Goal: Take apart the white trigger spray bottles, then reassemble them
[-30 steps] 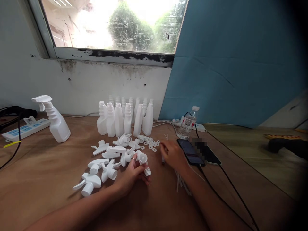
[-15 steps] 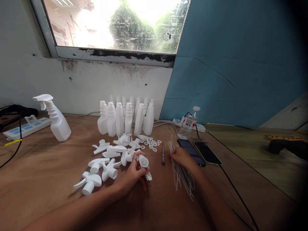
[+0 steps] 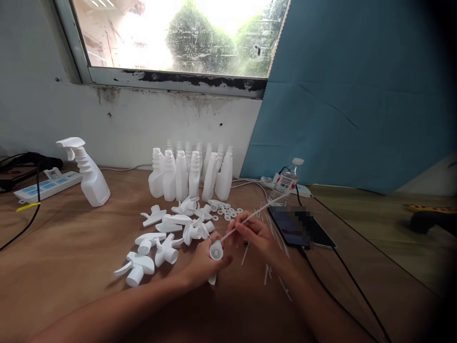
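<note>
My left hand is closed around a white trigger sprayer head, its round cap opening facing up toward me. Pinched in my right hand is a thin white plastic tube, slanting up to the right. The tube's lower end is close to the sprayer head's cap; whether they touch I cannot tell. More loose tubes lie on the table under and beside my right hand. To the left of my left hand, several white sprayer heads are spread out.
Several white bottles without tops stand by the wall. Small white washers lie before them. A complete spray bottle and a power strip are at left. Right are a clear water bottle, two phones and cables.
My right hand has lifted one tube from the loose bunch and moved left, toward the sprayer head. My left hand still holds the sprayer head, now slightly turned.
</note>
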`<action>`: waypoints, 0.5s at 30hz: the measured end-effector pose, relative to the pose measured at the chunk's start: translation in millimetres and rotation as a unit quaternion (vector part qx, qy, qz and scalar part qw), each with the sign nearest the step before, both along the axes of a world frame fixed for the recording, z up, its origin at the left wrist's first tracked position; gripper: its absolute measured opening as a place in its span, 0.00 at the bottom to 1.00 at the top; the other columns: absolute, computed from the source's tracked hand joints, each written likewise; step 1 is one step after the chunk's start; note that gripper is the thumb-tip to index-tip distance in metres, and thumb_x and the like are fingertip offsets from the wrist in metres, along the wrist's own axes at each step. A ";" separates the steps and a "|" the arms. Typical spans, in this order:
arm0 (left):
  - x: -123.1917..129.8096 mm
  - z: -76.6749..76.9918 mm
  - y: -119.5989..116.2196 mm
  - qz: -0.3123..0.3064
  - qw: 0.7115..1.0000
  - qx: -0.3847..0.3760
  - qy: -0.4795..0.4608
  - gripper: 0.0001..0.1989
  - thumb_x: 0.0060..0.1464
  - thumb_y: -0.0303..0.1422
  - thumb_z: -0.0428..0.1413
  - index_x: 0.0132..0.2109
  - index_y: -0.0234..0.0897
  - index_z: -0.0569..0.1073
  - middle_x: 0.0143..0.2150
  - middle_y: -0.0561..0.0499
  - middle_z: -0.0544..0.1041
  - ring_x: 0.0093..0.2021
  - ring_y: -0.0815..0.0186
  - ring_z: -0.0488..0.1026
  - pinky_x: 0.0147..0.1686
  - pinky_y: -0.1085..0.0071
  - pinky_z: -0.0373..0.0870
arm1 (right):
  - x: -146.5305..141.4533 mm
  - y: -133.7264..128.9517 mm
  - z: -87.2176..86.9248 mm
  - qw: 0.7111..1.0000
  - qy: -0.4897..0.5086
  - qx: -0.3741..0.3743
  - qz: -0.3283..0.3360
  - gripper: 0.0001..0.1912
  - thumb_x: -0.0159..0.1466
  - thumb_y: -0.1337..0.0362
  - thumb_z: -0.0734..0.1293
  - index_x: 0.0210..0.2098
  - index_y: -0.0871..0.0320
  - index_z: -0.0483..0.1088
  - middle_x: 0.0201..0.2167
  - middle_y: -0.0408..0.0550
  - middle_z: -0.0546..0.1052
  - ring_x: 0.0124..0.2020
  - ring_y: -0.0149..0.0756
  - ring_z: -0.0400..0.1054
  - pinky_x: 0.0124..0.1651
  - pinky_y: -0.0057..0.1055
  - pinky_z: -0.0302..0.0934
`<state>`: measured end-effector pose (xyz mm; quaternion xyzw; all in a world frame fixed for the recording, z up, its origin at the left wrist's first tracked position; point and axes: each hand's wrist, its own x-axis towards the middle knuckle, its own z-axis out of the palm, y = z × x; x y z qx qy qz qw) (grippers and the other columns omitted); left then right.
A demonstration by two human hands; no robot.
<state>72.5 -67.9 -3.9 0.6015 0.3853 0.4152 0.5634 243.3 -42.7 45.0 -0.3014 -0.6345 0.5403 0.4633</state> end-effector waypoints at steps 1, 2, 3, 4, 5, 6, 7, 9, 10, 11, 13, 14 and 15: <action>1.2 -2.3 1.5 0.003 1.000 0.008 -0.005 0.13 0.47 0.34 0.61 0.36 0.36 0.64 0.29 0.56 0.65 0.29 0.70 0.63 0.31 0.74 0.62 | -2.9 -4.5 0.3 1.000 -0.006 0.015 0.026 0.13 0.64 0.54 0.65 0.34 0.56 0.61 0.32 0.48 0.76 0.28 0.33 0.71 0.29 0.29 0.63; 2.3 -4.9 2.9 0.004 1.000 0.010 -0.013 0.13 0.48 0.34 0.60 0.37 0.36 0.65 0.30 0.55 0.66 0.30 0.69 0.64 0.33 0.73 0.62 | -4.9 -7.7 0.0 0.999 -0.014 0.029 0.043 0.12 0.65 0.55 0.64 0.34 0.56 0.61 0.33 0.49 0.76 0.30 0.34 0.71 0.31 0.30 0.64; 3.2 -7.7 4.2 0.005 1.000 0.009 -0.019 0.12 0.48 0.34 0.60 0.37 0.36 0.65 0.30 0.55 0.67 0.31 0.69 0.64 0.34 0.73 0.62 | -6.2 -9.8 -0.8 0.998 -0.022 0.039 0.051 0.11 0.66 0.55 0.63 0.35 0.56 0.61 0.33 0.49 0.77 0.31 0.34 0.71 0.33 0.31 0.64; 3.9 -10.4 5.1 0.006 1.000 0.008 -0.022 0.12 0.48 0.34 0.60 0.37 0.36 0.66 0.31 0.54 0.68 0.31 0.69 0.65 0.35 0.73 0.63 | -7.1 -11.0 -2.0 0.997 -0.028 0.046 0.052 0.11 0.66 0.56 0.62 0.35 0.56 0.60 0.33 0.49 0.77 0.31 0.33 0.71 0.33 0.31 0.65; 4.4 -12.9 5.9 0.009 1.000 0.010 -0.023 0.12 0.48 0.34 0.60 0.37 0.36 0.66 0.31 0.54 0.68 0.31 0.69 0.65 0.35 0.73 0.63 | -7.8 -11.6 -3.3 0.997 -0.031 0.049 0.050 0.11 0.67 0.56 0.62 0.35 0.56 0.59 0.32 0.48 0.77 0.29 0.33 0.70 0.33 0.32 0.65; 4.6 -15.0 6.3 0.011 1.000 0.016 -0.021 0.11 0.48 0.33 0.59 0.37 0.36 0.66 0.31 0.54 0.68 0.31 0.69 0.65 0.36 0.73 0.63 | -8.4 -11.7 -4.7 0.997 -0.031 0.051 0.047 0.11 0.67 0.56 0.62 0.35 0.56 0.59 0.31 0.48 0.77 0.28 0.32 0.69 0.32 0.32 0.65; 4.7 -16.7 6.6 0.013 1.000 0.021 -0.017 0.10 0.48 0.32 0.59 0.36 0.37 0.66 0.31 0.54 0.69 0.31 0.69 0.65 0.36 0.73 0.63 | -9.2 -11.7 -5.9 0.997 -0.030 0.051 0.043 0.11 0.67 0.56 0.62 0.36 0.55 0.58 0.31 0.47 0.77 0.27 0.32 0.69 0.32 0.32 0.65; 4.7 -18.7 6.8 0.016 0.999 0.026 -0.011 0.09 0.47 0.31 0.59 0.36 0.37 0.66 0.31 0.54 0.68 0.31 0.68 0.65 0.35 0.73 0.64 | -10.9 -11.7 -7.7 0.997 -0.027 0.053 0.038 0.11 0.67 0.56 0.62 0.36 0.55 0.58 0.31 0.47 0.77 0.26 0.32 0.69 0.31 0.32 0.65; 4.7 -19.1 6.9 0.020 0.999 0.027 -0.008 0.09 0.47 0.31 0.59 0.36 0.37 0.66 0.31 0.54 0.68 0.31 0.68 0.65 0.35 0.73 0.63 | -11.8 -11.9 -8.2 0.997 -0.026 0.058 0.037 0.10 0.67 0.56 0.62 0.36 0.55 0.58 0.30 0.47 0.77 0.26 0.32 0.69 0.31 0.32 0.65; 4.7 -19.3 6.9 0.024 0.999 0.026 -0.006 0.09 0.47 0.31 0.59 0.35 0.37 0.66 0.30 0.54 0.68 0.31 0.68 0.65 0.35 0.73 0.63 | -12.6 -12.1 -8.6 0.997 -0.026 0.063 0.036 0.10 0.67 0.56 0.61 0.35 0.55 0.58 0.30 0.47 0.77 0.26 0.32 0.69 0.31 0.32 0.65; 5.1 -19.1 7.1 0.029 0.999 0.022 -0.004 0.10 0.45 0.30 0.60 0.35 0.37 0.66 0.30 0.54 0.69 0.31 0.68 0.65 0.34 0.73 0.63 | -13.9 -12.7 -8.9 0.997 -0.026 0.071 0.035 0.10 0.67 0.56 0.61 0.35 0.55 0.59 0.30 0.47 0.77 0.26 0.32 0.69 0.31 0.32 0.65; 5.2 -18.9 7.1 0.029 0.999 0.020 -0.004 0.10 0.45 0.30 0.60 0.35 0.37 0.66 0.30 0.54 0.69 0.31 0.68 0.65 0.35 0.73 0.63 | -14.3 -13.1 -8.8 0.996 -0.026 0.073 0.035 0.11 0.67 0.56 0.61 0.34 0.55 0.58 0.30 0.47 0.77 0.26 0.32 0.69 0.30 0.31 0.65; 5.3 -18.4 7.0 0.027 0.999 0.019 -0.005 0.10 0.45 0.30 0.60 0.35 0.37 0.66 0.31 0.53 0.69 0.31 0.68 0.65 0.35 0.73 0.63 | -14.6 -13.5 -8.7 0.997 -0.027 0.072 0.034 0.11 0.67 0.55 0.62 0.34 0.55 0.58 0.30 0.47 0.77 0.26 0.32 0.69 0.30 0.31 0.65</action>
